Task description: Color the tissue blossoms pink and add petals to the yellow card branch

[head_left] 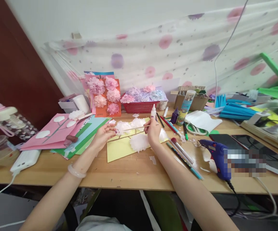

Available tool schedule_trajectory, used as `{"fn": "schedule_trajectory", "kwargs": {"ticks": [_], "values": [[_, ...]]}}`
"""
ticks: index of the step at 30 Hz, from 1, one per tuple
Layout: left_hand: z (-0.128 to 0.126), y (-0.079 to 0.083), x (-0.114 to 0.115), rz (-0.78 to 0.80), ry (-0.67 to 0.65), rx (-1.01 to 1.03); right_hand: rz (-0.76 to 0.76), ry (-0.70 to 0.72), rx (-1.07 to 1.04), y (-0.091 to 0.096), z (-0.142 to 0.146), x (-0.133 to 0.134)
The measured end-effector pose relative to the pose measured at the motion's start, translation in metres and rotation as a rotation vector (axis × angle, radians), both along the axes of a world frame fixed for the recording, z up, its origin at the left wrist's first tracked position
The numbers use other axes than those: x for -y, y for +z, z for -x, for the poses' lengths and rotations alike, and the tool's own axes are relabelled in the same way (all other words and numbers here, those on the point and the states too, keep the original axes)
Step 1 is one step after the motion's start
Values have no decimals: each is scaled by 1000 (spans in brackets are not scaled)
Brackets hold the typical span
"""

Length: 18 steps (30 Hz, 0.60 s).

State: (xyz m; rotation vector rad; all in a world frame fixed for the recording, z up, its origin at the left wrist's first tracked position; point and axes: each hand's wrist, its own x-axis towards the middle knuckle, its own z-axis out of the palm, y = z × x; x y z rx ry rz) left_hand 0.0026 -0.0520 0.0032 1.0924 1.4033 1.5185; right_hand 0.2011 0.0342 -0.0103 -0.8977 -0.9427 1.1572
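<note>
My right hand (pixel 154 131) is closed round a thin wooden stick (pixel 137 127) that points left, level above the yellow card (pixel 116 152). The stick's far end reaches a fluffy white paper flower (pixel 122 127). At that flower's left edge, the thumb and fingers of my left hand (pixel 105 134) come together on it; the exact grip is small and partly hidden. Another white paper flower (pixel 139 142) lies on the card under my right hand, and a third white flower (pixel 138 122) sits farther back. A brown branch line (pixel 119 138) crosses the card.
A blue glue gun (pixel 217 155) lies right, with pens (pixel 184 160) nearer my right forearm. Behind stand a white bottle (pixel 153 112) and a red basket (pixel 141 107) of paper flowers. Pink card (pixel 54 128) and green sheets (pixel 81 138) lie left, near a white power bank (pixel 25 159).
</note>
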Motion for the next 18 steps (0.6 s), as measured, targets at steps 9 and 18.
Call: {"fn": "schedule_trajectory", "kwargs": {"ticks": [9, 18], "values": [[-5, -4, -17, -70, 24, -351, -215, -82, 382, -6, 2, 7], [-20, -11, -23, -126, 21, -869, -268, -144, 366, -6, 1, 2]]}}
